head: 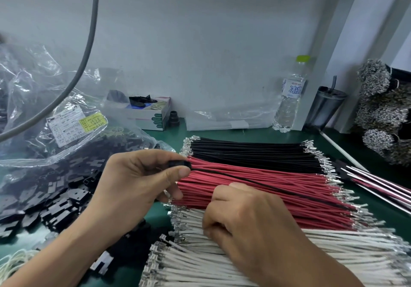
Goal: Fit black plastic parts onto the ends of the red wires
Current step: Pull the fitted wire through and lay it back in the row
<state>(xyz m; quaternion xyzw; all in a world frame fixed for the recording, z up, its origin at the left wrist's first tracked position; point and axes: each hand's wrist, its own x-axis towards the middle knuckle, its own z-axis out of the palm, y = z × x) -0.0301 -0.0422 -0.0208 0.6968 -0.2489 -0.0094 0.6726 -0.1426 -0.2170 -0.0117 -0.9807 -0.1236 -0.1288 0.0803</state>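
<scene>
My left hand (pixel 138 182) pinches a small black plastic part (pixel 179 164) between thumb and fingers, above the left end of the red wire bundle (pixel 278 189). A single black wire (pixel 255 181) runs from that part to the right across the red wires. My right hand (pixel 251 224) lies with curled fingers over the left ends of the red wires and the white wires (pixel 222 262); what its fingertips hold is hidden. Loose black plastic parts (pixel 55 204) are heaped at the left.
A black wire bundle (pixel 255 153) lies behind the red one. Clear bags with black parts (pixel 73 135) fill the left. At the back stand a small box (pixel 153 113), a water bottle (pixel 289 100) and a tumbler (pixel 324 106). Finished wire sets (pixel 378 182) and metal terminal bundles (pixel 382 113) are at the right.
</scene>
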